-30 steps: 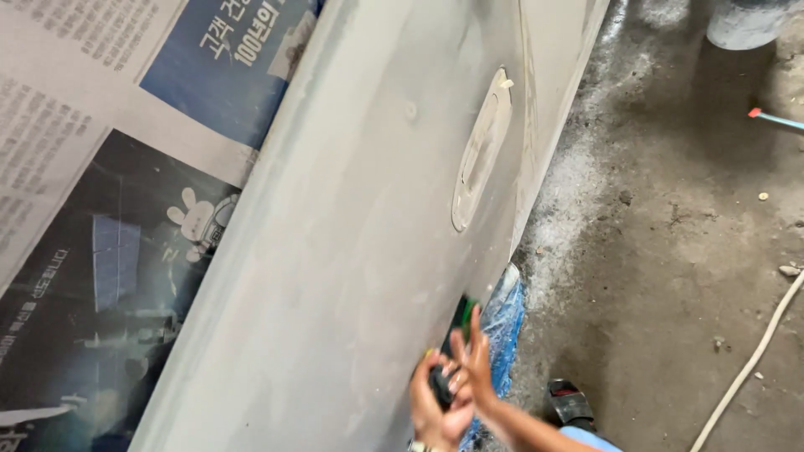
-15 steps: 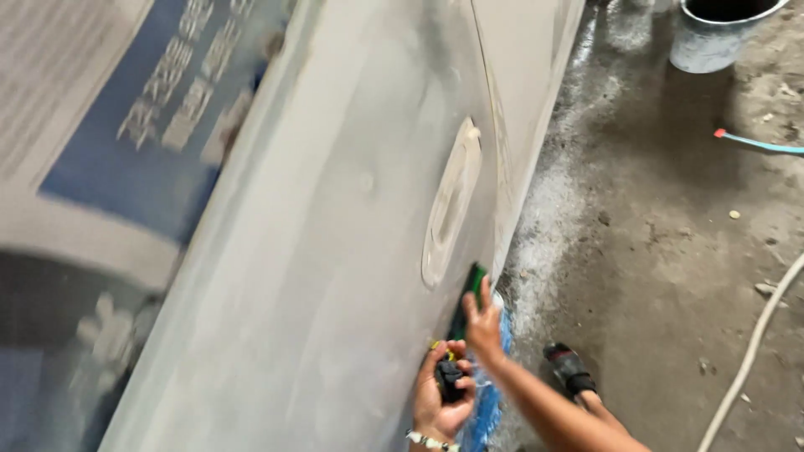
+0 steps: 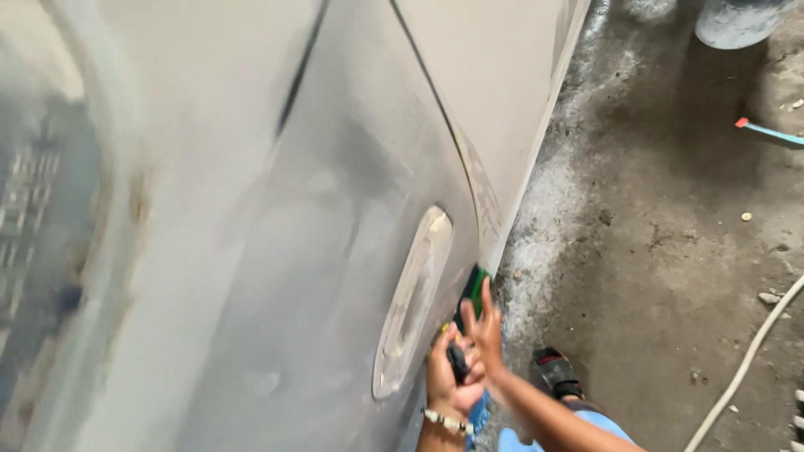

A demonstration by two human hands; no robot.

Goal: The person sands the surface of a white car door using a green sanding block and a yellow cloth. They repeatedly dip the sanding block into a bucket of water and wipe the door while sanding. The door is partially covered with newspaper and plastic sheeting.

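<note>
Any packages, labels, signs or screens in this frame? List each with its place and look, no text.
Printed sheet: far left edge, beside the grey car body panel; blurred, dark blue-grey with pale patches, looks like newspaper masking.
No packages, signs or screens can be seen; nothing readable on the green-and-black tool that the left hand grips and the right hand steadies against the panel.

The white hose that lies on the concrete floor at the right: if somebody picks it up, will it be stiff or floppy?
Probably floppy: the white hose lies in a long soft curve on the floor. It looks thin, so likely light. Pushed sideways, it would perhaps slide or bend rather than roll away.
</note>
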